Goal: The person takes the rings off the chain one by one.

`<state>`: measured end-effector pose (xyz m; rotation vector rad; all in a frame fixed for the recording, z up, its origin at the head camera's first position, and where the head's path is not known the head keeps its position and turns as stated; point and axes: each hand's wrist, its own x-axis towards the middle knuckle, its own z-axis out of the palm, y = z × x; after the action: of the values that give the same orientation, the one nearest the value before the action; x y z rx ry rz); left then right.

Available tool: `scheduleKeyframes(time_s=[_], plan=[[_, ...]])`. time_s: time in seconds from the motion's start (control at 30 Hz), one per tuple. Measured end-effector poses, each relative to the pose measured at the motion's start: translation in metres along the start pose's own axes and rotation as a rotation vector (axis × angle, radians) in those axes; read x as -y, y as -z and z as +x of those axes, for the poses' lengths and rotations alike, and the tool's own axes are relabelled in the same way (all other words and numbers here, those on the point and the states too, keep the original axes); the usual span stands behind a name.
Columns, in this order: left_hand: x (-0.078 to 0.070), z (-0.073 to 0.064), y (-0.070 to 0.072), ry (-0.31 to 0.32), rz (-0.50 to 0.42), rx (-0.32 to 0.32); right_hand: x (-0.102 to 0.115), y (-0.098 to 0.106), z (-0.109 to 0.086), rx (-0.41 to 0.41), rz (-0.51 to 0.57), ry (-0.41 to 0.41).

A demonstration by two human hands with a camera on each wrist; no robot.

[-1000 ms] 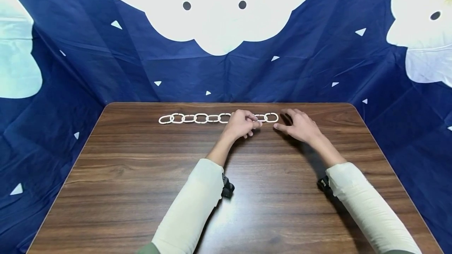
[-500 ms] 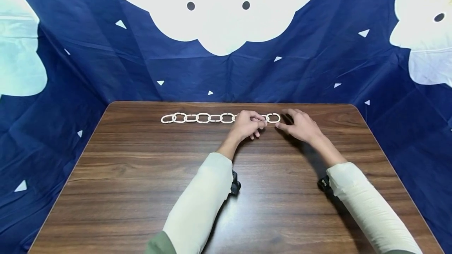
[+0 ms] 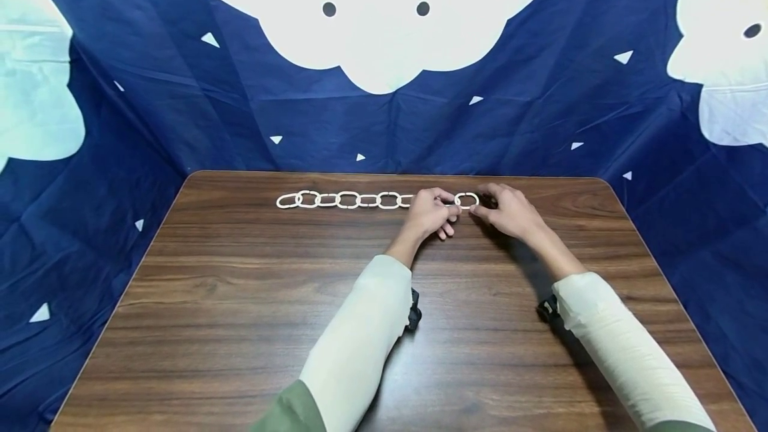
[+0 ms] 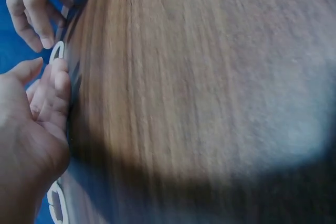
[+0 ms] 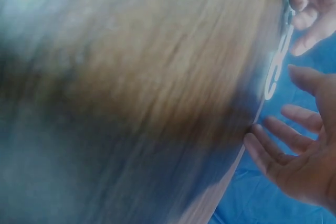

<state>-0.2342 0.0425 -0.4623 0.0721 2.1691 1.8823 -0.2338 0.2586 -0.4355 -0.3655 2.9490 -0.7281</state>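
Observation:
A chain of several white oval links lies in a row along the far part of the wooden table. My left hand is over the chain near its right end and hides some links. In the left wrist view, the thumb of this left hand stands apart from its loosely bent fingers. My right hand is beside the chain's end link, fingers spread. Its thumb tip is close to that link; I cannot tell whether they touch. The right wrist view shows the end link with a gap.
The brown wooden table has rounded far corners, and the chain lies close to its far edge. A dark blue cloth with white cloud shapes hangs behind and at both sides. A black wrist camera sits on the left forearm.
My left hand has slid rightward along the chain, closer to its end link. The right hand has stayed nearly in place. The whole head view has shifted slightly.

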Motion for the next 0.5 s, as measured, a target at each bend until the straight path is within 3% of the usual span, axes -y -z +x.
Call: scheduleKeyframes(time_s=[0.4, 0.5], plan=[[-0.001, 0.010, -0.009, 0.061, 0.071, -0.054, 0.002, -0.004, 0.014, 0.031, 0.068, -0.018], [-0.001, 0.011, -0.013, 0.057, 0.092, -0.062, -0.011, -0.013, 0.024, 0.013, 0.070, -0.015]])
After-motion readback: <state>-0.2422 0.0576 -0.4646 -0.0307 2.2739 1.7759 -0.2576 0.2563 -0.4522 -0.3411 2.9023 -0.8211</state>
